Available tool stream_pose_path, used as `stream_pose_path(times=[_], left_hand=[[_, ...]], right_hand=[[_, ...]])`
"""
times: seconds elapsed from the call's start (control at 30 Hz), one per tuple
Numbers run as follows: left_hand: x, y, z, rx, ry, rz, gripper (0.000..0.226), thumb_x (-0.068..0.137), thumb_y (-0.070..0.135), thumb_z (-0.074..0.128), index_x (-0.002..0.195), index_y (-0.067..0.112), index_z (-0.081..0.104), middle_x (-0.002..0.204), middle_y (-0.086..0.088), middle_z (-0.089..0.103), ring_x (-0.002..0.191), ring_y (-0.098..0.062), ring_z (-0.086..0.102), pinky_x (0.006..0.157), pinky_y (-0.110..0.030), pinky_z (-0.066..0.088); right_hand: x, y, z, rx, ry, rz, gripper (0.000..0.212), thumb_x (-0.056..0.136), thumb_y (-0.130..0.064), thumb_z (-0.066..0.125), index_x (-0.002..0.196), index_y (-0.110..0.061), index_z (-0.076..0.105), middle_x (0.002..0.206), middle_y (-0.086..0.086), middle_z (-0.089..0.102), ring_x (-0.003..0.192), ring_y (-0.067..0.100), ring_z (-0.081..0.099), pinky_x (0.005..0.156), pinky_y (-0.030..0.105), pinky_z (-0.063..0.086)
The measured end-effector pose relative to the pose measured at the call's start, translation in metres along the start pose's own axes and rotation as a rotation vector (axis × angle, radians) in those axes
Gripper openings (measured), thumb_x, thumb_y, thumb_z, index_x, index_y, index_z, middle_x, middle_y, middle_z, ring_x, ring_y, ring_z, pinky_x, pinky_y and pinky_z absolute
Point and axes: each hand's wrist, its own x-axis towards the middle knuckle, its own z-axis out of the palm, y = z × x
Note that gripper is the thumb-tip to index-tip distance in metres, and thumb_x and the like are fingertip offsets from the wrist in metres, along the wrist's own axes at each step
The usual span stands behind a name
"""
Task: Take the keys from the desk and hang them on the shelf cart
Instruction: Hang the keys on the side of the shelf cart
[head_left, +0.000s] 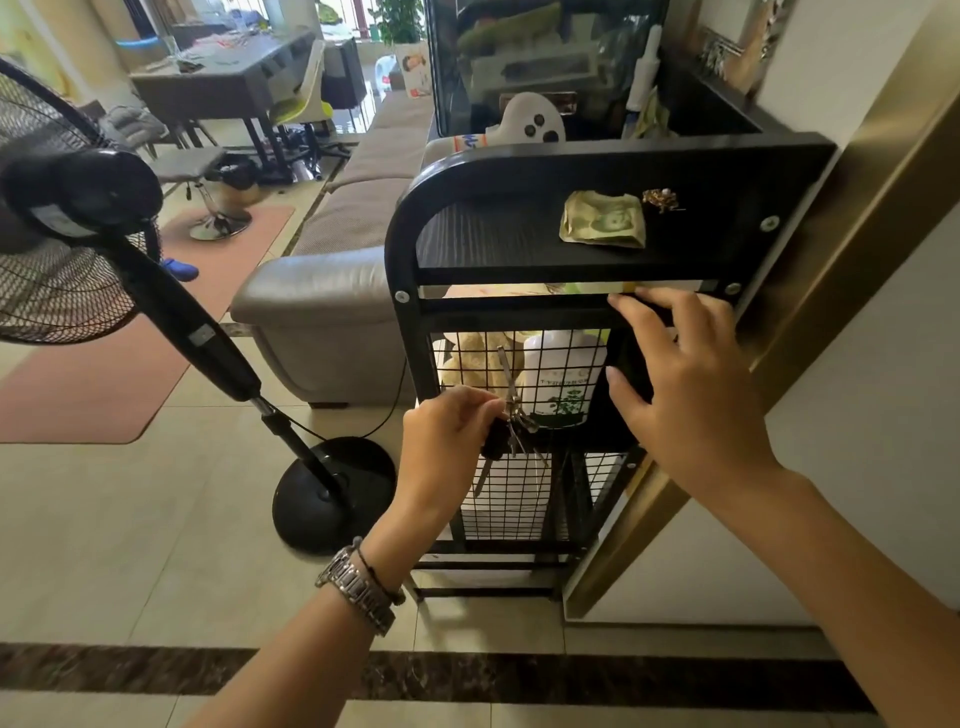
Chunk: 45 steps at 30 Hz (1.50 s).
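Metal keys (511, 421) pinched in left hand (447, 441); right hand (685, 384) spread on shelf cart (410, 228).

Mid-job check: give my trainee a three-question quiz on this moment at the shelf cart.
1. True or false: the keys already hang free of both hands.
2. Which hand touches the shelf cart frame? A) left hand B) right hand
3. Fill in: behind the mesh panel, beside the white bottle, sits a ____ toy.

Key: 1 false, the left hand pinches them at the mesh. 2 B, the right hand rests on the frame. 3 plush.
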Motion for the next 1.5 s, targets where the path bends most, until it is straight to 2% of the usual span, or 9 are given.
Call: stream_pose_path(times=[0.1, 0.3, 0.67, 0.87, 1.03, 1.23, 1.3, 1.43, 1.5], left_hand=[[-0.004, 0.000, 0.000, -0.007, 0.004, 0.014, 0.014, 0.086, 0.016, 0.064, 0.097, 0.012, 0.070, 0.076, 0.017, 0.063, 0.068, 0.010, 0.064, 0.064, -0.001, 0.048], [-0.004, 0.004, 0.001, -0.025, 0.011, 0.037, 0.011, 0.086, 0.016, 0.065, 0.095, 0.012, 0.069, 0.075, 0.022, 0.061, 0.070, 0.018, 0.061, 0.062, 0.001, 0.046], [-0.002, -0.003, -0.003, -0.045, 0.014, -0.029, 0.012, 0.089, 0.019, 0.061, 0.097, 0.012, 0.067, 0.076, 0.017, 0.063, 0.066, 0.013, 0.063, 0.060, -0.004, 0.050], [0.004, -0.002, -0.001, -0.066, -0.005, -0.065, 0.013, 0.089, 0.019, 0.060, 0.098, 0.013, 0.068, 0.075, 0.016, 0.064, 0.067, 0.007, 0.066, 0.060, -0.008, 0.053], [0.004, -0.005, 0.000, -0.153, -0.016, -0.131, 0.014, 0.089, 0.020, 0.059, 0.098, 0.013, 0.068, 0.079, 0.009, 0.068, 0.078, -0.006, 0.069, 0.068, -0.018, 0.058], [0.001, -0.012, 0.004, -0.162, 0.011, -0.158, 0.017, 0.089, 0.021, 0.060, 0.100, 0.010, 0.067, 0.078, 0.011, 0.066, 0.072, 0.003, 0.066, 0.060, -0.009, 0.053], [0.001, -0.013, 0.006, -0.160, 0.022, -0.155, 0.017, 0.089, 0.020, 0.060, 0.100, 0.010, 0.067, 0.078, 0.011, 0.066, 0.070, 0.004, 0.066, 0.060, -0.008, 0.053], [0.001, -0.014, 0.008, -0.127, 0.033, -0.105, 0.014, 0.090, 0.019, 0.059, 0.099, 0.010, 0.067, 0.080, 0.009, 0.067, 0.079, -0.006, 0.069, 0.070, -0.019, 0.056], [0.002, -0.015, 0.010, -0.072, 0.047, -0.061, 0.012, 0.089, 0.019, 0.060, 0.098, 0.013, 0.066, 0.079, 0.014, 0.065, 0.078, -0.003, 0.068, 0.069, -0.016, 0.055]], right_hand=[[0.001, 0.000, 0.002, 0.006, 0.016, 0.002, 0.051, 0.082, -0.021, 0.067, 0.129, -0.011, 0.050, 0.124, 0.016, 0.054, 0.117, 0.032, 0.042, 0.094, 0.043, 0.049], [0.003, 0.001, 0.004, 0.014, 0.029, 0.005, 0.049, 0.082, -0.022, 0.066, 0.128, -0.012, 0.050, 0.123, 0.016, 0.054, 0.116, 0.029, 0.037, 0.092, 0.042, 0.050], [0.003, 0.002, 0.003, 0.029, 0.036, -0.011, 0.050, 0.082, -0.022, 0.067, 0.127, -0.012, 0.051, 0.122, 0.016, 0.054, 0.115, 0.028, 0.037, 0.090, 0.041, 0.050], [0.003, 0.003, 0.003, 0.022, 0.037, -0.017, 0.050, 0.082, -0.022, 0.067, 0.127, -0.012, 0.051, 0.122, 0.016, 0.054, 0.115, 0.030, 0.040, 0.090, 0.041, 0.050], [0.002, 0.003, 0.003, 0.027, 0.037, -0.020, 0.050, 0.081, -0.022, 0.067, 0.128, -0.012, 0.051, 0.123, 0.016, 0.054, 0.115, 0.029, 0.038, 0.092, 0.040, 0.049], [0.002, 0.004, 0.003, 0.019, 0.030, -0.023, 0.051, 0.082, -0.022, 0.067, 0.128, -0.012, 0.050, 0.123, 0.016, 0.054, 0.115, 0.028, 0.036, 0.092, 0.040, 0.049], [0.002, 0.004, 0.003, 0.014, 0.026, -0.025, 0.051, 0.082, -0.022, 0.067, 0.129, -0.012, 0.050, 0.123, 0.016, 0.054, 0.115, 0.029, 0.039, 0.092, 0.039, 0.049], [0.002, 0.004, 0.002, 0.006, 0.019, -0.026, 0.052, 0.082, -0.021, 0.067, 0.130, -0.012, 0.049, 0.123, 0.016, 0.053, 0.116, 0.031, 0.041, 0.093, 0.040, 0.048], [0.001, 0.004, 0.001, 0.009, 0.023, -0.025, 0.052, 0.081, -0.021, 0.067, 0.129, -0.012, 0.049, 0.123, 0.016, 0.053, 0.116, 0.031, 0.040, 0.092, 0.040, 0.049]])
